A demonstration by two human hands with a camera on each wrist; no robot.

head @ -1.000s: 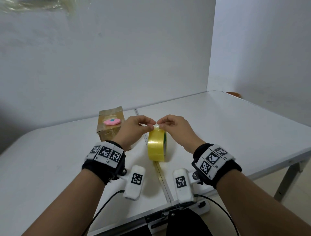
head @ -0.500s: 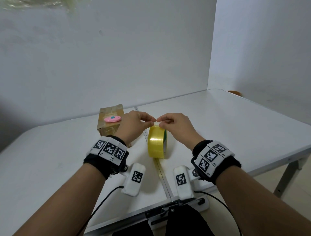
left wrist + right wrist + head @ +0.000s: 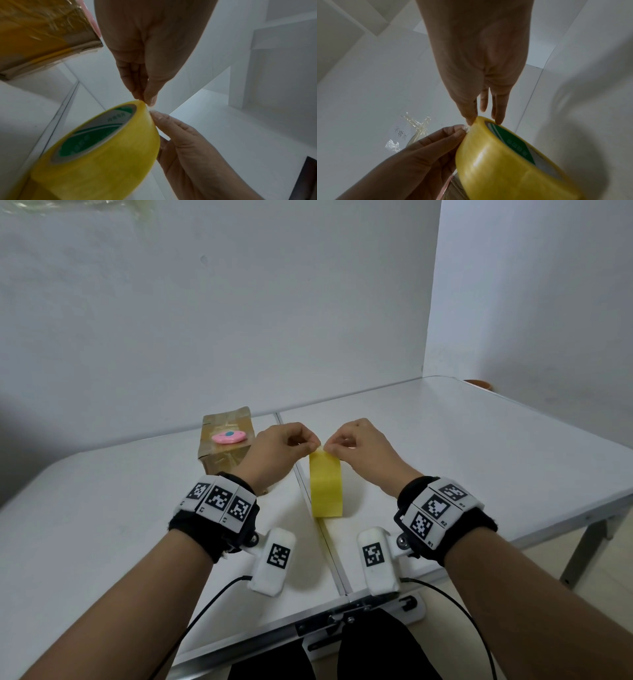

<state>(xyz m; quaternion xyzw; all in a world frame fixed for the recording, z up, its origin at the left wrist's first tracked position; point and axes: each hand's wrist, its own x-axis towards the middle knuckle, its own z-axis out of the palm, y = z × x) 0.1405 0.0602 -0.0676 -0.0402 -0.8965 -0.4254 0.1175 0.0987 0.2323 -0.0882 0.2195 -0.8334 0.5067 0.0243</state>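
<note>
1. Two hands meet over one roll of yellow translucent packing tape (image 3: 325, 487) in the head view. The roll stands on edge on the centre seam of the white folding table (image 3: 479, 446). Its tread faces the person, so the core axis runs left to right. The left hand (image 3: 279, 451) and the right hand (image 3: 363, 451) come in from opposite sides, and their fingertips touch at the crown. The roll lies directly below both hands, and neither is nearer. A brown cardboard box wrapped in glossy tape (image 3: 222, 460) sits behind the left hand, apart from the roll. A pink oval object (image 3: 228, 437) rests on top of it.

2. Left wrist view: the left thumb and forefinger are closed tip to tip at the crown. They pinch a small pale crinkled tab, judged to be the tape end (image 3: 150, 107). The right fingertips lie against the tread just below.

3. Right wrist view: the right thumb sits on one rim of the roll and the fingers on the opposite, green-printed rim. The hand spans the roll's width and steadies it. The tab shows white between the left fingertips.

4. Judgement: the step in hand is freeing the tape end. The pull must run along the tread, across the core axis, with the left hand drawing while the right holds the roll down. Risks: the tab tears or splits, or the roll topples because it stands on edge.
</note>
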